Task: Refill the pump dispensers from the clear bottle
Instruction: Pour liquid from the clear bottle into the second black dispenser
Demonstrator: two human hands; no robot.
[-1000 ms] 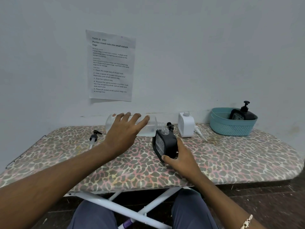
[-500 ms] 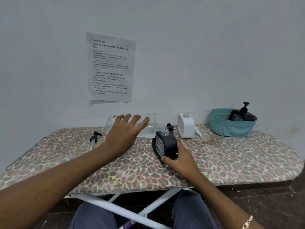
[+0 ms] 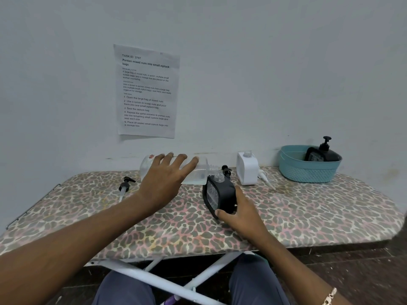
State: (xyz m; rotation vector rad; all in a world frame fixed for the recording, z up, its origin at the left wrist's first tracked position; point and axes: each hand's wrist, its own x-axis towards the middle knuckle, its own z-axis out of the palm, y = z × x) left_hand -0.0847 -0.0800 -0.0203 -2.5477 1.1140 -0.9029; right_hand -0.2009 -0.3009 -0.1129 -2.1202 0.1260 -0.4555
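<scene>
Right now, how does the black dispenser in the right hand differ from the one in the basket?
The held dispenser has no pump, its clear neck open; the basket dispenser has its pump fitted. The held dispenser stands on the ironing board in the grip of the right hand; the basket dispenser leans inside the teal basket, untouched. Both are black and squarish.

Leopard-print board cover [image 3: 308, 216]; black dispenser [image 3: 220, 195]; white dispenser [image 3: 247, 170]; teal basket [image 3: 308, 172]; clear bottle [image 3: 198, 170].

place: probably home room | ironing board [image 3: 308, 212] as table | printed sheet [image 3: 146, 91] on wall [image 3: 264, 73]
</scene>
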